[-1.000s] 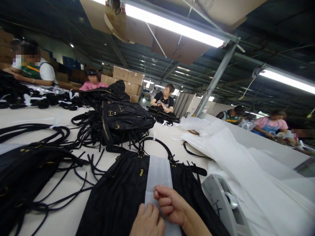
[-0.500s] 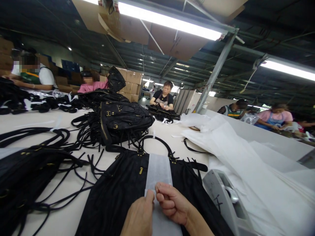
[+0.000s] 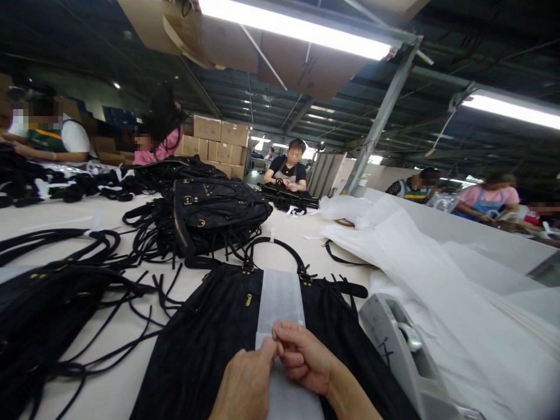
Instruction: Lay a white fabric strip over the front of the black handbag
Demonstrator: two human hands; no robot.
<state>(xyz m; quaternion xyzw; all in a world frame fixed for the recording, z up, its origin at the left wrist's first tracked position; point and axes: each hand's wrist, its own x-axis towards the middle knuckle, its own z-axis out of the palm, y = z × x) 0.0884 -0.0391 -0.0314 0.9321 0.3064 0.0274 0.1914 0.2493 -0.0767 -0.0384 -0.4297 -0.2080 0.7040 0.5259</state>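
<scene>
Both hands are meeting at bottom centre, knuckles up, fingers curled in. Left hand [image 3: 247, 382] is pinching the white strip [image 3: 280, 300] between thumb and forefinger; right hand [image 3: 301, 359] is closing on the same spot, fingertips touching the left's. The strip is a thin, matte, fibrous sheet, lying flat down the middle of the black bag [image 3: 205, 338] under the hands. The bag is looking like soft suede, with a gold zip pull and looped handle beyond the hands. A grey tape dispenser [image 3: 402, 356] is sitting just right of the right hand.
</scene>
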